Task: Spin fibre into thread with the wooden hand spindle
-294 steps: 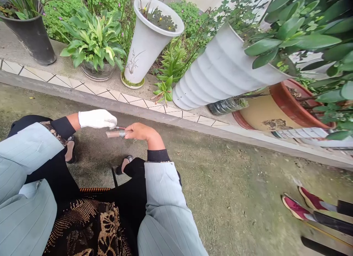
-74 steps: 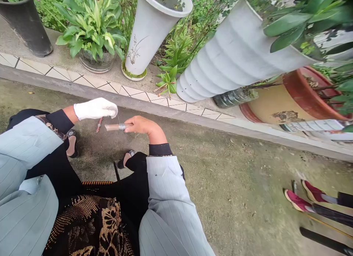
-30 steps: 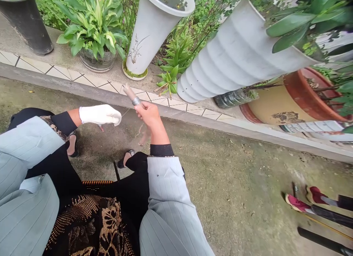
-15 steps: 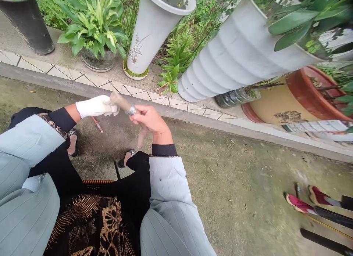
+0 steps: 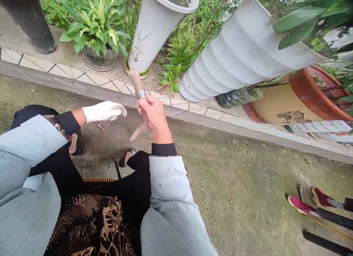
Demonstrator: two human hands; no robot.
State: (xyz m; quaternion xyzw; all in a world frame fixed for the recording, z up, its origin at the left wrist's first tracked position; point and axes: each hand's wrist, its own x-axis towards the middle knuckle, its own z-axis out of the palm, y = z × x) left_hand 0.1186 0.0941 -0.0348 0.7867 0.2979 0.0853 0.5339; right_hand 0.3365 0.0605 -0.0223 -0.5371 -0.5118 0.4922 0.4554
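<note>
Head view, bare right hand (image 5: 154, 114) grip clasping wire-wrapped wooden stick (image 5: 139, 100), white-gloved left hand (image 5: 104, 111) pinched shut.

Outdoors in flat daylight, a mossy concrete ground (image 5: 248, 182) runs up to a tiled kerb (image 5: 68, 74). Behind it stand a black pot (image 5: 30, 26), a leafy green plant (image 5: 93, 24), two tall white planters (image 5: 154, 28), and a brown-rimmed clay pot (image 5: 298, 101).

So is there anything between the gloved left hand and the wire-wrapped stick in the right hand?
Nothing visible. The left hand sits just left of the stick, which the right hand grips upright. Only open air and a thin strand, possibly wire, show between them; the ground lies well below.
</note>
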